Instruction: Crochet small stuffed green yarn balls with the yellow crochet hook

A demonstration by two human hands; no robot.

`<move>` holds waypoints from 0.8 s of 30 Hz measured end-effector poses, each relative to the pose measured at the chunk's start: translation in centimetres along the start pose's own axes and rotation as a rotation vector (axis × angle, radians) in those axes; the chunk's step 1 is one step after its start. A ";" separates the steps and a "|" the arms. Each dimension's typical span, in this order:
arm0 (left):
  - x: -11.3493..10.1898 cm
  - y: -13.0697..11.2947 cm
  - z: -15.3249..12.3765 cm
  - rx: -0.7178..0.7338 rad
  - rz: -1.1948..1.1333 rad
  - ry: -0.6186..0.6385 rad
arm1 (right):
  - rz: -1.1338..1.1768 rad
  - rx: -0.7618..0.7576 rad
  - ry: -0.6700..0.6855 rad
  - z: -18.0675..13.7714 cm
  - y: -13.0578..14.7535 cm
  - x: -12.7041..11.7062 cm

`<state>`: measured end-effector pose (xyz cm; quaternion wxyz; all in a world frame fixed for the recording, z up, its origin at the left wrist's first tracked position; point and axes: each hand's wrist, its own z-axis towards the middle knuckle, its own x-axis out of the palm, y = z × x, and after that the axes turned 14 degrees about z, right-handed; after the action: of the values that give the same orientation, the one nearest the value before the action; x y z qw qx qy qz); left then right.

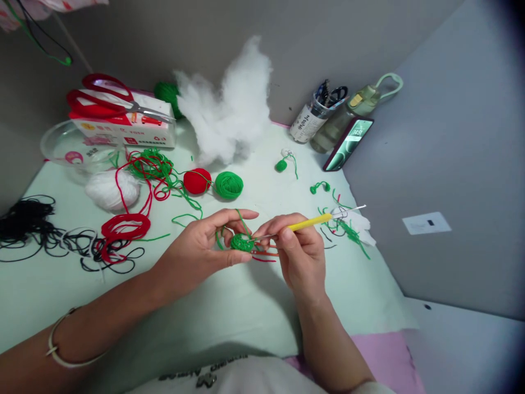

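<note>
Pinching the green crochet disc point(241, 242) between thumb and fingers, the left hand point(205, 243) holds it just above the table point(229, 317), in front of the body and near the middle of the work area; this grip appears to present the disc's edge squarely to the tool. The index finger is extended, and a green strand point(243, 221) runs over it down to the disc; judged from this routing, the finger serves as a tension guide. The right hand point(301, 249) is closed on the crochet hook point(311, 221), gripping the yellow handle between thumb and fingers in a pencil-like hold; the metal tip meets the disc at its right edge, while the far end points away to the right. Both hands are touching or nearly touching at the disc, which probably steadies fine movement.

Supplies lie behind the hands, within reach: a green yarn ball point(228, 184) and a red ball point(197, 181) side by side; loose red yarn point(125, 225) and black yarn point(28, 224) to the left; white stuffing point(229, 109) against the back wall. Red-handled scissors point(106, 101) rest on a box point(127, 131); a phone point(348, 143) leans at the rear right, its screen tilted toward the person, beside a jar point(307, 123) of pens. Yarn scraps point(348, 227) lie under the hook's far end.
</note>
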<state>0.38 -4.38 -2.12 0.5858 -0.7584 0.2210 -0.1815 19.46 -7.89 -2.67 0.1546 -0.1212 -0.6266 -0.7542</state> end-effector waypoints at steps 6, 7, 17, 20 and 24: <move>0.0 -0.2 0.0 0.010 0.100 -0.039 | -0.166 -0.098 0.048 -0.1 0.4 0.1; 0.0 -0.3 0.0 0.014 0.111 -0.049 | -0.194 -0.112 0.065 -0.1 0.5 0.1; 0.2 -0.7 0.2 0.070 0.266 -0.168 | -0.500 -0.214 0.162 -0.2 0.5 -0.1; 0.2 -0.7 0.2 0.085 0.248 -0.192 | -0.543 -0.327 0.189 -0.3 0.1 0.2; 0.2 -0.9 -0.1 0.058 0.121 -0.171 | -0.218 -0.206 -0.004 -0.2 -0.1 0.3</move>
<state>0.60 -4.32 -1.22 0.6339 -0.7392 0.2102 -0.0868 19.13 -8.09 -2.70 0.0573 -0.0690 -0.5554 -0.8267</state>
